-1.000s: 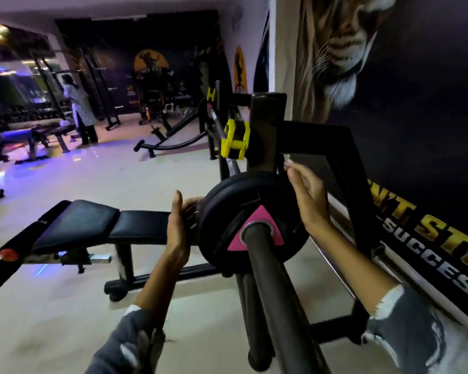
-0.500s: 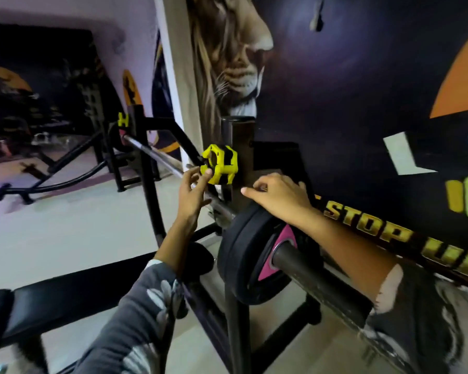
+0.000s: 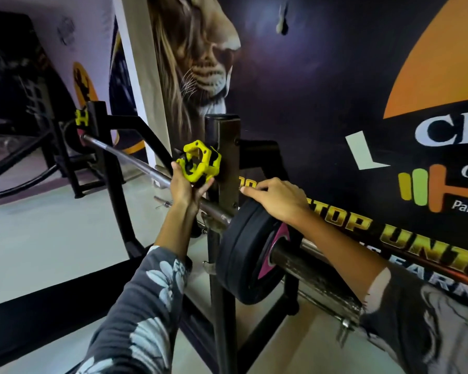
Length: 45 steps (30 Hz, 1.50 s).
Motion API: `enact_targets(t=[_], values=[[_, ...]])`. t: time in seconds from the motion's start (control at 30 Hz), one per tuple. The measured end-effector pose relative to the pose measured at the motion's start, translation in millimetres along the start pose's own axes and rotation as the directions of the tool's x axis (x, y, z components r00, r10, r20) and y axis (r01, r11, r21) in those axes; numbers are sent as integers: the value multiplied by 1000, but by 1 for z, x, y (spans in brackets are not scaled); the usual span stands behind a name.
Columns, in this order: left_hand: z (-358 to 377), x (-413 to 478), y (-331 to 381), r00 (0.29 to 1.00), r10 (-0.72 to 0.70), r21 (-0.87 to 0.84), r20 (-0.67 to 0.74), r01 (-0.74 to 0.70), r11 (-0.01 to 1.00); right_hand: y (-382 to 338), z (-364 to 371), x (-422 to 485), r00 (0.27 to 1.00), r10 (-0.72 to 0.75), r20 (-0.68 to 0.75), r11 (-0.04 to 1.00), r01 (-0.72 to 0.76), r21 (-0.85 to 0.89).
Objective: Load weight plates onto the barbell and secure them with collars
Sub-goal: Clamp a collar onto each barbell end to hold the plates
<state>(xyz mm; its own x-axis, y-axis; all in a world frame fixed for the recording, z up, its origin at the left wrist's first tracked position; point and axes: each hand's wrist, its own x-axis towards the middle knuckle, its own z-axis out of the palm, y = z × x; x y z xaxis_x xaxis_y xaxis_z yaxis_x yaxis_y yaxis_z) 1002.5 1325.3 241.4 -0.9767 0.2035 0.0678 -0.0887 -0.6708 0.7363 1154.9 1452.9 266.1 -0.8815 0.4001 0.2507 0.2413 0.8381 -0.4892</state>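
Black weight plates (image 3: pixel 243 255) are seated on the barbell sleeve (image 3: pixel 316 268) just outboard of the rack upright (image 3: pixel 223 163), right hand (image 3: pixel 278 199) resting flat-fingered on their rim, while the left hand (image 3: pixel 185 184) grips the yellow collar (image 3: pixel 199 164) beside that upright, not yet fitted.

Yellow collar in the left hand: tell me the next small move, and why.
Probably carry the yellow collar around to the free end of the barbell sleeve and slide it toward the black plate. The left hand holds it beside the rack upright, off the bar. The plate is on the sleeve, nothing locks its outer face, and the right hand rests on it.
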Motion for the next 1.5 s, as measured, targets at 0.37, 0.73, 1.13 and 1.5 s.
enact_targets(t=[0.37, 0.73, 1.13, 1.5], values=[[-1, -9, 32, 970, 188, -83, -156, -203, 976, 6, 2, 8, 997, -65, 41, 998, 65, 4], [-13, -144, -1, 865, 421, 331, -273, -327, 885, 72, -13, 26, 832, -511, 219, 786, 349, 510], [67, -367, -108, 823, 480, 600, -302, -227, 767, 185, -43, -79, 780, -579, 239, 532, 139, 835], [141, -484, -184, 915, 366, 608, -169, -196, 769, 285, -132, -233, 714, -638, 289, 370, -44, 928]])
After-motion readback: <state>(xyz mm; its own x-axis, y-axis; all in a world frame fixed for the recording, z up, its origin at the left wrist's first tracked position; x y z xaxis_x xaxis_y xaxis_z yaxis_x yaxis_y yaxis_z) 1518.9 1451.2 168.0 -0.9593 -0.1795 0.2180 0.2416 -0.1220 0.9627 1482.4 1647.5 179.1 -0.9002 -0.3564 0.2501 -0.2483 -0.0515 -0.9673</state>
